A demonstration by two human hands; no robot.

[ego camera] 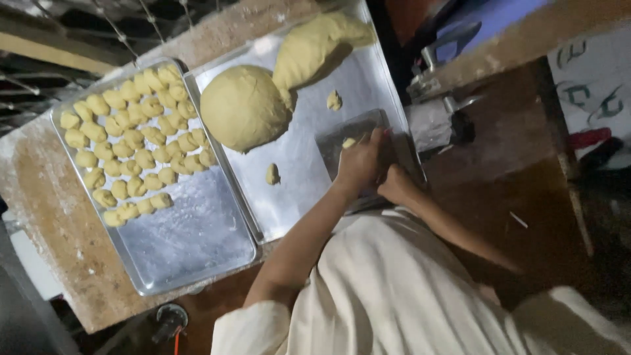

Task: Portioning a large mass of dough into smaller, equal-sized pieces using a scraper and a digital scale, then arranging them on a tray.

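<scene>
We see both hands, left (358, 164) and right (396, 185), grips closed together over a small dough bit (348, 142) near the tray (299, 164) edge, bare metal around.

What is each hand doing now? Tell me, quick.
Left hand: fingers curled on a small pale yellow dough piece, over the flat metal scale tray.
Right hand: closed; contents cannot be told.
</scene>
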